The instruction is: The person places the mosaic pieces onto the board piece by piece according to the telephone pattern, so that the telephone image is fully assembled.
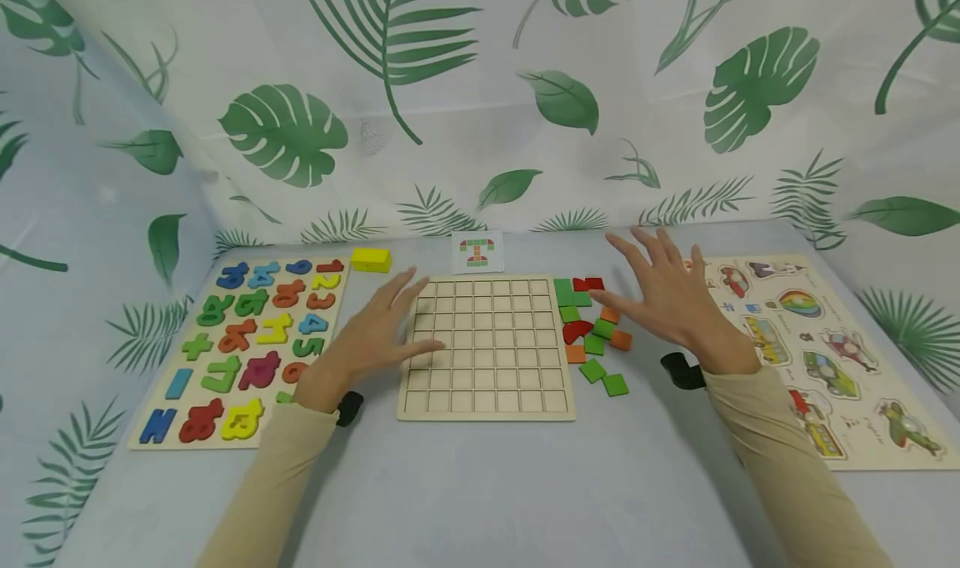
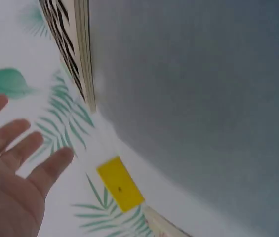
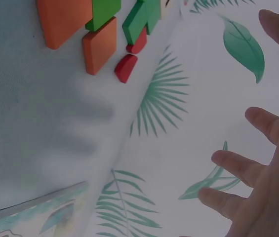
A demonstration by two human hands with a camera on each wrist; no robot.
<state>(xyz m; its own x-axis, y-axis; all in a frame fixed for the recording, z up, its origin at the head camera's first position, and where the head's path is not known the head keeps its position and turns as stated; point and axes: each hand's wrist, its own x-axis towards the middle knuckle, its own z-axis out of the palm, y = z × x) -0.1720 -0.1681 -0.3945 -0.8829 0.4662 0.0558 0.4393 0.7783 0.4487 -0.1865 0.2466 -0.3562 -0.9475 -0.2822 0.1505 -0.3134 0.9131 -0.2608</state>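
A wooden grid board [image 1: 483, 359] with bare square cells lies in the middle of the table. My left hand [image 1: 371, 339] hovers over its left edge, fingers spread, holding nothing. Raised at the right is my right hand [image 1: 667, 293], its fingers also spread and nothing in them. Between that hand and the board lie loose pieces: green squares [image 1: 615, 384], orange squares [image 1: 620, 339] and red curved pieces [image 1: 577, 332]. Behind the board, a small card [image 1: 477, 253] shows a T-shaped pattern in red, green and orange. In the left wrist view, a yellow block [image 2: 120, 184] appears beyond the left fingers.
At the left lies a number puzzle board [image 1: 176, 430] with colourful raised numerals, partly behind the left forearm. A picture puzzle board [image 1: 892, 368] with vehicles lies at the right, partly under the right forearm. A leaf-print curtain [image 1: 465, 76] hangs behind the table.
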